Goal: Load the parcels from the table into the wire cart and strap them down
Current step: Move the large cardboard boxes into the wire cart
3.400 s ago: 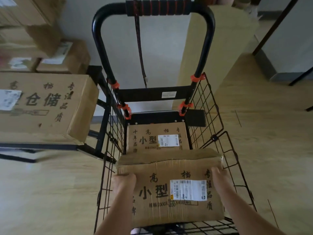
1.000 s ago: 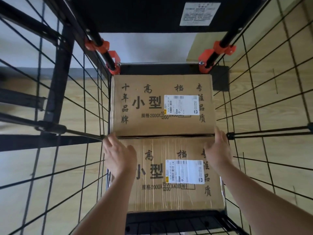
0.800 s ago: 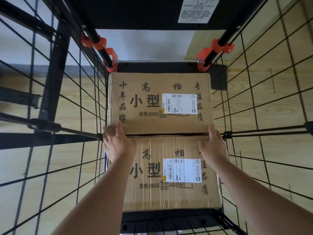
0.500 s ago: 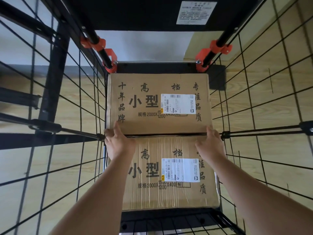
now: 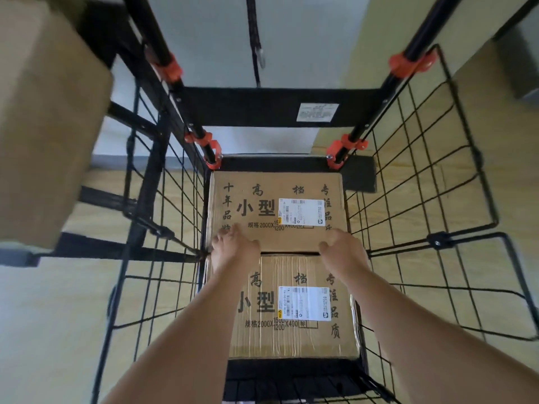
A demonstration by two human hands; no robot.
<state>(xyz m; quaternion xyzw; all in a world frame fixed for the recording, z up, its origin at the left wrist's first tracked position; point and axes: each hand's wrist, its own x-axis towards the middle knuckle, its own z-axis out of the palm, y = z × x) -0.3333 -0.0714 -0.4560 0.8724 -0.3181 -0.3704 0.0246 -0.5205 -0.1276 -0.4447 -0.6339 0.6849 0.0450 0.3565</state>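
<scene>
Since half a second ago, the hands have been lifted off the near box [image 5: 294, 304], which is left seated in the wire cart [image 5: 423, 182] against the far box [image 5: 277, 208]. Left hand [image 5: 233, 249] and right hand [image 5: 344, 249] are seen loosely spread, nothing gripped, over the seam. Two parcels are judged loaded; more brown cardboard is glimpsed on the counter [image 5: 17, 258] far left. Boxes are flat, printed, labelled; the near one is tape-wrapped. The strap [image 5: 255, 39] hangs unused.
</scene>
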